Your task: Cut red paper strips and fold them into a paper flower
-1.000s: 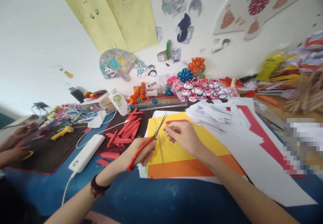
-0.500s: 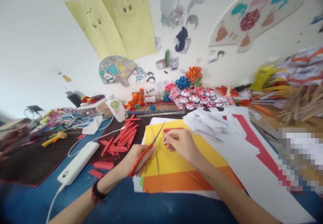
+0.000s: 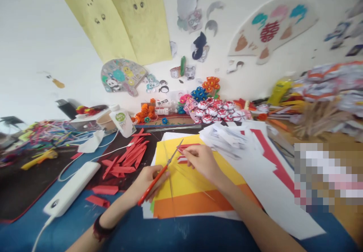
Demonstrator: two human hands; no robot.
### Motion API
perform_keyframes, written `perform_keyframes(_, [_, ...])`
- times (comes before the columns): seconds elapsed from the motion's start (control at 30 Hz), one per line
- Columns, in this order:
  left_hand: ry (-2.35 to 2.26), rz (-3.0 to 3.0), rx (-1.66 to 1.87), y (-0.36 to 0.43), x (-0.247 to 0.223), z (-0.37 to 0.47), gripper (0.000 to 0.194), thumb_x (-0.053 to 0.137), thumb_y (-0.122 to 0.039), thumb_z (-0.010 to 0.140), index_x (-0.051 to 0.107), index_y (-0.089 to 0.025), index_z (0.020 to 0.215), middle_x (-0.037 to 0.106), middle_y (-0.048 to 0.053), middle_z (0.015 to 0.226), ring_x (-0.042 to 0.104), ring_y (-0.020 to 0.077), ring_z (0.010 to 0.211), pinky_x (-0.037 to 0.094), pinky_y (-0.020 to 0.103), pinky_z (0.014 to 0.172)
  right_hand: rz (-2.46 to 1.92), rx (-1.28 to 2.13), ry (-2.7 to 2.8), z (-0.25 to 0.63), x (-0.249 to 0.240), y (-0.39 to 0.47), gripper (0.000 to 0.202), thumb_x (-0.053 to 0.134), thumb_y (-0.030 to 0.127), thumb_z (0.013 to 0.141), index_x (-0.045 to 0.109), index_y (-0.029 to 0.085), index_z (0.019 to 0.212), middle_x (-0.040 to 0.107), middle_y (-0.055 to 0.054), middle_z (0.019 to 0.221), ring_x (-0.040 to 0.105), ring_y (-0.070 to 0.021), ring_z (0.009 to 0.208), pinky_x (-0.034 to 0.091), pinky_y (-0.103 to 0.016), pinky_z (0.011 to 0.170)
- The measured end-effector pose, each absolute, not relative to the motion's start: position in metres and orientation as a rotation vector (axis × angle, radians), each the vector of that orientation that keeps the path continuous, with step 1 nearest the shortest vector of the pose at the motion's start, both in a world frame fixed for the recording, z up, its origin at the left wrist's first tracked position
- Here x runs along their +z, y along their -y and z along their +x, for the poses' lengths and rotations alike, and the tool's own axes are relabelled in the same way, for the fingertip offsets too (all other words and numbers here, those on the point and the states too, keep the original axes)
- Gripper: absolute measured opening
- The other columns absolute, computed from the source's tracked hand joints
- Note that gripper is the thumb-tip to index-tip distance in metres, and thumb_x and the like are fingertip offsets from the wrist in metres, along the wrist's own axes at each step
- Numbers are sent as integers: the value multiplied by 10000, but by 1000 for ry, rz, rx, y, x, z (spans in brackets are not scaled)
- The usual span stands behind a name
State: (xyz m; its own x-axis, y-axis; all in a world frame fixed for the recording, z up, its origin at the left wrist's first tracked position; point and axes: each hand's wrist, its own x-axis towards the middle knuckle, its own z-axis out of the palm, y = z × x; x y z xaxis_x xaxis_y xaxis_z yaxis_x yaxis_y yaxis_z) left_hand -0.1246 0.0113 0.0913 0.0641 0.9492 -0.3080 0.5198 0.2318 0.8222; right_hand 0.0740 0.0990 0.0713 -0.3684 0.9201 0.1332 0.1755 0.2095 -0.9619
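Over the left part of the yellow paper (image 3: 198, 176), my left hand (image 3: 151, 182) is closed round the handles of orange-handled scissors (image 3: 159, 178). Their blades point up and to the right. My right hand (image 3: 201, 163) pinches a small folded red and white paper piece (image 3: 183, 157) close to the blade tips. Thin wires lie across the yellow sheet, which rests over an orange one (image 3: 195, 203). Left of my hands, folded red paper strips (image 3: 136, 153) are piled on a dark mat.
A white power bank (image 3: 72, 187) with cables lies at the left, and a white bottle (image 3: 122, 121) stands behind it. White paper strips (image 3: 227, 142) and large white sheets spread at the right. Paper flowers (image 3: 218, 110) line the wall.
The view has shifted somewhat to the right. In my right hand the red piece now shows its white parts. The scissors stay in my left hand.
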Motion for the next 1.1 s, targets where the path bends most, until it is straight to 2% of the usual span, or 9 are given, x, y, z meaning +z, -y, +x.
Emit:
perform_keyframes(0.1, [-1594, 1375, 577, -13, 83, -127, 510, 633, -650, 806, 412, -214, 661, 439, -85, 370, 356, 71, 250, 214, 181, 289, -1013, 1228, 1721, 74, 73, -99, 306, 571, 300, 901, 708, 169, 660, 646, -13, 537, 624, -129, 500, 438, -205, 473])
perform_keyframes(0.3, [-1564, 1395, 577, -13, 75, -130, 488, 609, -621, 849, 434, -201, 674, 440, -83, 387, 352, 59, 270, 224, 167, 315, -1064, 1221, 1723, 77, 80, -99, 290, 559, 215, 906, 688, 158, 652, 684, -20, 581, 632, -115, 496, 427, -192, 487])
perform_keyframes(0.53, [-1548, 1369, 607, -14, 81, -127, 524, 614, -656, 826, 420, -200, 655, 427, -83, 410, 351, 51, 280, 228, 174, 321, -1043, 1193, 1743, 78, 76, -100, 330, 587, 336, 918, 691, 167, 654, 668, -17, 556, 634, -124, 496, 408, -199, 479])
perform_keyframes(0.87, [-1527, 1362, 634, -13, 68, -134, 500, 586, -649, 858, 433, -199, 703, 434, -87, 390, 317, 45, 262, 184, 162, 315, -1069, 1158, 1723, 78, 75, -102, 256, 543, 207, 915, 777, 148, 831, 672, -15, 584, 617, -122, 521, 413, -201, 510])
perform_keyframes(1.1, [-1492, 1359, 621, -13, 68, -136, 464, 623, -592, 854, 421, -205, 695, 427, -94, 368, 316, 50, 255, 171, 168, 323, -1110, 1018, 1803, 79, 72, -103, 268, 547, 232, 923, 794, 172, 838, 687, -23, 605, 596, -122, 549, 383, -210, 536])
